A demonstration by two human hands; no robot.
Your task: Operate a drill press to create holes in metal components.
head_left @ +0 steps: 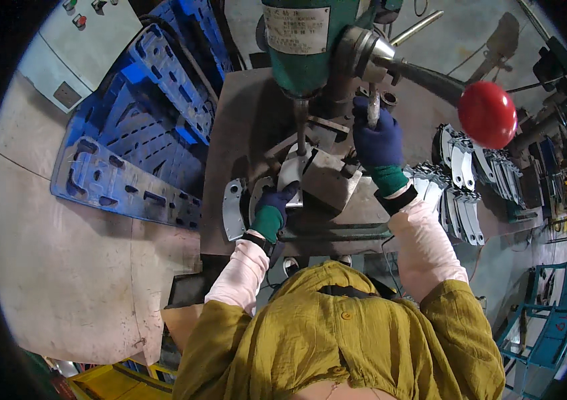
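A green drill press (297,70) stands before me, its spindle (301,127) reaching down to a light grey metal plate (290,171) in a metal fixture (330,177). My left hand (277,200), in a navy glove with green cuff, grips the near end of that plate; its fingertips are partly hidden. Higher up on the right, my right hand (378,140), gloved alike, is closed round the drill press feed handle (373,110). Two curved metal plates with holes lie left of the fixture, one (233,210) in full view, the other partly behind my left hand.
Stacks of curved metal plates (457,160) lie on the right of the worktable (243,127). A lever with a red ball knob (487,115) juts out above them. Blue plastic pallets (130,177) lean at the left, beside a pale cabinet (83,47). Blue metal racks (557,320) stand at lower right.
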